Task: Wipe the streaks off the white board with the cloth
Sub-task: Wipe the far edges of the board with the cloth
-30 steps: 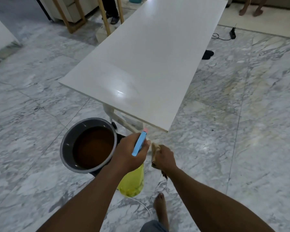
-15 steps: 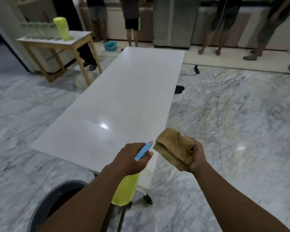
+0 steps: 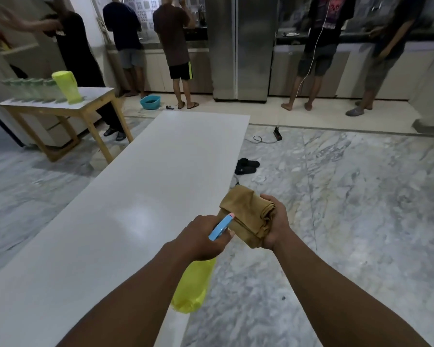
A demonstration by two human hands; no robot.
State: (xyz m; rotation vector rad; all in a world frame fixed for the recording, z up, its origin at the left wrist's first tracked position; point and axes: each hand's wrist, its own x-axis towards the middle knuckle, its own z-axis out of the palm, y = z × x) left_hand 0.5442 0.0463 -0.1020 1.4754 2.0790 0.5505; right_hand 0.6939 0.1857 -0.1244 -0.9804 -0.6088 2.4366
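1. Current state. My left grip (image 3: 203, 237) is closed round the neck of a spray bottle (image 3: 191, 288), fingers curled under its blue trigger head (image 3: 219, 227). The yellow body hangs below the hand. My right grip (image 3: 274, 225) is closed on the cloth (image 3: 246, 212), a tan folded wad bunched in the palm, with the thumb over its far end.

2. Location of task items. The white board (image 3: 135, 196) lies ahead and to my left, running away from me. The cloth is held just off the board's right edge, over the marble floor (image 3: 361, 221), and does not appear to touch the board. The pink nozzle tip sits just beside the cloth.

3. Step in hand. I judge this to be preparation: no wiping contact has been made. The nozzle aims towards the cloth, so wetting it seems likely.

4. Streaks. None can be made out here. Only a pale glare patch (image 3: 138, 221) shows on the near half of the board.

5. Next move. Carry the right grip leftward over the board, lower the cloth flat onto it and press. Keep the bottle clear of the wiping path.
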